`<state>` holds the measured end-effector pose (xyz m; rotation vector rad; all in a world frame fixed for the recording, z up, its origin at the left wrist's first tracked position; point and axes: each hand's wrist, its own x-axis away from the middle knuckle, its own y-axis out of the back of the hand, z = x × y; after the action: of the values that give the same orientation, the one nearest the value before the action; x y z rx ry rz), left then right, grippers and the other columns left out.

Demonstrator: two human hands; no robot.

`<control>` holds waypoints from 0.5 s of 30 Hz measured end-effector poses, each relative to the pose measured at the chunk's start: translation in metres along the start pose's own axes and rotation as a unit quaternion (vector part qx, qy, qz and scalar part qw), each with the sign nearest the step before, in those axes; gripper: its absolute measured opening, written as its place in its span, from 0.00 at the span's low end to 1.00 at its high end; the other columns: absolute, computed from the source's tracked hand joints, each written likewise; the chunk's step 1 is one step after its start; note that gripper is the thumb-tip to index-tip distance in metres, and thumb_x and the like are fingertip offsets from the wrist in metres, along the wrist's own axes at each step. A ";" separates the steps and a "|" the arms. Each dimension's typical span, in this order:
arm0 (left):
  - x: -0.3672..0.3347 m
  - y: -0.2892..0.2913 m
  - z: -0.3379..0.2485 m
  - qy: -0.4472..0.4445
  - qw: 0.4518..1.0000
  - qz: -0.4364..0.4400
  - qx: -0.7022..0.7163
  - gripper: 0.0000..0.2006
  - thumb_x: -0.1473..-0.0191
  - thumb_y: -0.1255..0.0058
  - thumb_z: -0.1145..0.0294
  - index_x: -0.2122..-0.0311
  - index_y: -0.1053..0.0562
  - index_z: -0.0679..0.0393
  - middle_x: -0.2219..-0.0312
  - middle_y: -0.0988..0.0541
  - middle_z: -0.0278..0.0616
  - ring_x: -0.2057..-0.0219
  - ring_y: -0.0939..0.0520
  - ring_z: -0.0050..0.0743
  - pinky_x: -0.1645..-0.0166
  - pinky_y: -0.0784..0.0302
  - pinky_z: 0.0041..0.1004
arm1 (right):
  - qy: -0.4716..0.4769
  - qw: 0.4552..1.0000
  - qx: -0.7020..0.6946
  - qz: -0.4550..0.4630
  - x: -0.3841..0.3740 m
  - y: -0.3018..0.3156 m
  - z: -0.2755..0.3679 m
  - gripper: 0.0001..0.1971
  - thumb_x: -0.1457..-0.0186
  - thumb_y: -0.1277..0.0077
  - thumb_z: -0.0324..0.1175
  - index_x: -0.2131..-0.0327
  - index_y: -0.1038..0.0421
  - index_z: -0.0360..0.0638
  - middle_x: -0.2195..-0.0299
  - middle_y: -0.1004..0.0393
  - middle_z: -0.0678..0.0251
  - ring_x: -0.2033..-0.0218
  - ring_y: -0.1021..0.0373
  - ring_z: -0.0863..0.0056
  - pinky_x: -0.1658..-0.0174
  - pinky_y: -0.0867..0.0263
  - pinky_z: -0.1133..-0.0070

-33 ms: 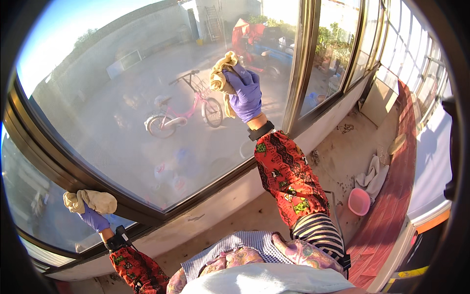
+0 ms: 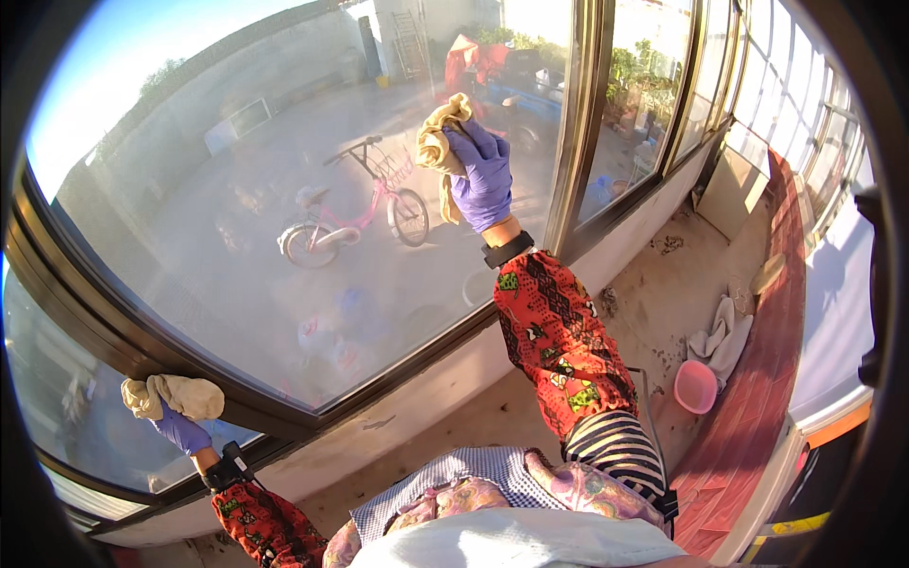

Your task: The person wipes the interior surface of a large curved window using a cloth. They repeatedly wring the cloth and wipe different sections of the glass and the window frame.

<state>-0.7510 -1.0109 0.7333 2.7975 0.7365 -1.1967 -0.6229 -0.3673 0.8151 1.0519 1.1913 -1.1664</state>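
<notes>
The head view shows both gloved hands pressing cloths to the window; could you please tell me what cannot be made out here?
- Right hand in a purple glove: its palm side faces the large glass pane, so its grip on the crumpled yellow cloth is hidden.
- Left hand in a purple glove: its fingers are buried under the beige cloth.
- Pink bicycle outside: hazy through the smeared glass.
- Pink bowl on the floor: contents too small to tell.

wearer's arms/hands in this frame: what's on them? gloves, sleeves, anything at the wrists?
Both hands wear purple gloves: left hand, right hand. Each wrist carries a black band with a small black unit, left band, right band. Both sleeves are red print fabric with black, green and yellow patterning: left sleeve, right sleeve. No cables visible.
</notes>
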 end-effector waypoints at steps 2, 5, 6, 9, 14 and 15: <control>-0.007 0.017 0.005 0.007 0.993 -0.012 -0.114 0.16 0.36 0.52 0.60 0.50 0.27 0.61 0.61 0.24 0.33 0.60 0.24 0.24 0.52 0.25 0.30 | -0.037 0.998 0.020 -0.047 0.004 0.002 -0.040 0.23 0.52 0.42 0.27 0.49 0.25 0.53 0.46 0.27 0.65 0.52 0.30 0.58 0.48 0.36 0.66; -0.011 0.031 0.012 -0.014 0.990 -0.003 -0.143 0.21 0.38 0.51 0.56 0.49 0.27 0.64 0.60 0.22 0.37 0.62 0.24 0.29 0.53 0.25 0.34 | -0.081 0.994 0.032 -0.064 0.014 0.016 -0.099 0.20 0.46 0.44 0.29 0.48 0.29 0.41 0.47 0.27 0.57 0.45 0.32 0.58 0.43 0.40 0.65; -0.012 0.032 0.014 -0.001 0.988 -0.004 -0.156 0.21 0.38 0.52 0.56 0.49 0.27 0.64 0.60 0.22 0.37 0.61 0.24 0.29 0.53 0.25 0.34 | -0.114 0.990 0.034 -0.069 0.022 0.021 -0.115 0.20 0.45 0.45 0.29 0.48 0.29 0.40 0.47 0.27 0.55 0.45 0.32 0.56 0.42 0.40 0.65; -0.011 0.041 0.014 0.018 0.983 -0.002 -0.185 0.21 0.36 0.54 0.59 0.46 0.28 0.64 0.57 0.22 0.36 0.59 0.23 0.28 0.51 0.26 0.32 | -0.213 0.973 -0.031 -0.081 0.060 0.030 -0.149 0.19 0.43 0.49 0.28 0.47 0.31 0.36 0.47 0.29 0.50 0.46 0.32 0.54 0.39 0.39 0.68; -0.022 0.049 0.021 0.029 0.992 0.035 -0.122 0.20 0.35 0.57 0.65 0.43 0.29 0.64 0.51 0.23 0.34 0.55 0.23 0.26 0.47 0.26 0.30 | -0.356 0.927 0.060 -0.104 0.155 0.027 -0.174 0.23 0.42 0.51 0.26 0.43 0.37 0.33 0.51 0.30 0.56 0.47 0.33 0.61 0.40 0.41 0.69; -0.026 0.049 0.022 0.025 0.994 0.045 -0.096 0.20 0.35 0.57 0.65 0.42 0.30 0.64 0.50 0.23 0.34 0.54 0.23 0.26 0.46 0.26 0.29 | -0.419 0.901 -0.013 -0.110 0.175 0.029 -0.173 0.24 0.43 0.51 0.21 0.42 0.38 0.34 0.54 0.29 0.61 0.55 0.30 0.69 0.48 0.34 0.73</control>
<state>-0.7607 -1.0697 0.7268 2.6786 0.6817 -0.9890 -0.6132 -0.2096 0.6236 0.2967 0.6297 -1.5502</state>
